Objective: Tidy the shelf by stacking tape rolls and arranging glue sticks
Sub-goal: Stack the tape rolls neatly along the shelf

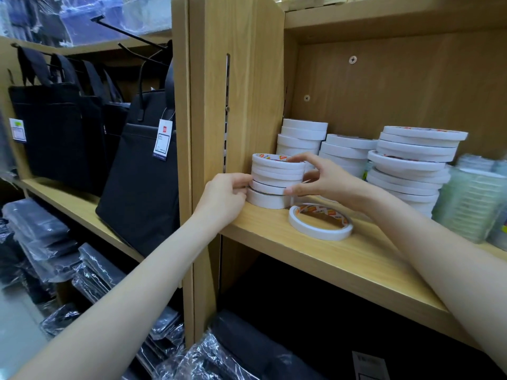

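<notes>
A short stack of white tape rolls (275, 179) stands at the front left corner of the wooden shelf (356, 259). My left hand (225, 198) holds the stack's left side with curled fingers. My right hand (323, 179) grips its right side, fingers over the top roll and thumb on a lower one. One loose tape roll (320, 222) lies flat on the shelf just in front of my right wrist. Taller stacks of tape rolls stand behind (301, 137), in the middle (345, 153) and at the right (414, 165). No glue sticks can be made out.
Clear plastic-wrapped packs (472, 201) sit at the shelf's right end. A wooden upright panel (236, 91) bounds the shelf on the left. Black bags (137, 171) with price tags hang on the neighbouring shelf unit, and wrapped dark goods (49, 242) lie below.
</notes>
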Demonstrator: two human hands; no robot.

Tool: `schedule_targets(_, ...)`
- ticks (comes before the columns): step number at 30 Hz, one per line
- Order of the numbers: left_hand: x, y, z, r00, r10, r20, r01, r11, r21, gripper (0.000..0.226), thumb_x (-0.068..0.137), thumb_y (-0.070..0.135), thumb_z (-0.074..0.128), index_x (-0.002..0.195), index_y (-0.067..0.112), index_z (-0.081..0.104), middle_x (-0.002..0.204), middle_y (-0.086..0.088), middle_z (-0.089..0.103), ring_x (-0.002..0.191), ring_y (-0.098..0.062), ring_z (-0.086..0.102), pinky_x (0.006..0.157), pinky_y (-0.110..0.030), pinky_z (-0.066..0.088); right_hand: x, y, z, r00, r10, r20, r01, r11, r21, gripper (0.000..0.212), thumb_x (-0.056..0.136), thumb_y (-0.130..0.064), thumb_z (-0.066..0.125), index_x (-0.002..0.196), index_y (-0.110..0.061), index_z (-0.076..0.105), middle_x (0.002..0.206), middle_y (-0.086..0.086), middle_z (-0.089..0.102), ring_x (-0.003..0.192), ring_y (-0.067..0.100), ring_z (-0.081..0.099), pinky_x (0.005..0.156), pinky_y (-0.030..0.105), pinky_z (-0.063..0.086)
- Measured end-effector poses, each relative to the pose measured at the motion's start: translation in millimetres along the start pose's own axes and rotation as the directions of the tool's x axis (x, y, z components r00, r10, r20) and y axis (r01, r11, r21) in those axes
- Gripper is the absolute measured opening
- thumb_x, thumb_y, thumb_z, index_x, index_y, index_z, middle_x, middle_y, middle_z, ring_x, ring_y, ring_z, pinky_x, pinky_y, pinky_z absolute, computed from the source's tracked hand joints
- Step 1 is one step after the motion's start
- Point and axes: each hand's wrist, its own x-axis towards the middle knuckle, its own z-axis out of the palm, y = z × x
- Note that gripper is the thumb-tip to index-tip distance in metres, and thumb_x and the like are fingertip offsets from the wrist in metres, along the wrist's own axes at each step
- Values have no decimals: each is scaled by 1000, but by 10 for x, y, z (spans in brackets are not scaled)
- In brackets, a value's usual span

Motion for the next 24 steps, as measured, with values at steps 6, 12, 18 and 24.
schedule_targets(6, -14, -17, 18, 1000, -2, 2, 2, 1000, 15, 43, 92, -5, 43, 132, 10, 49, 132, -5, 55, 122, -13, 51, 107, -28, 36, 57, -18, 110, 1000, -7, -6, 7, 998, -66, 74, 73, -27, 77, 135, -26, 37, 127, -5, 45, 113, 12, 49, 82, 19, 46)
schedule_targets(12, 21, -22, -10, 996, 38, 82, -49, 991, 128, 48, 93, -4, 40, 139, 12, 40, 135, 0, 52, 127, -14, 46, 109, -28, 32, 61, -71, 46, 989, 2, -149, -8, 999, -38, 71, 64, -28, 83, 125, -21, 48, 113, 0, 58, 100, 13, 57, 83, 24, 49)
schedule_targets(18, 8, -62, -9, 988, 78, 131, -101, 978, 180, 53, 92, -2, 42, 142, 15, 35, 139, -4, 47, 126, -15, 47, 107, -27, 35, -211, -3, -173, 992, 126, 15, -127, 969, 214, 53, 70, -17, 77, 117, -13, 54, 107, 5, 65, 93, 13, 64, 80, 22, 56)
schedule_targets(24, -40, -52, 23, 983, 132, 126, -158, 961, 228, 56, 91, 0, 44, 142, 21, 35, 136, -4, 50, 122, -13, 50, 100, -22, 38, -142, 3, -39, 992, 110, -64, -100, 985, 137, 66, 70, -19, 80, 127, -26, 47, 119, 4, 58, 106, 12, 59, 85, 24, 52)
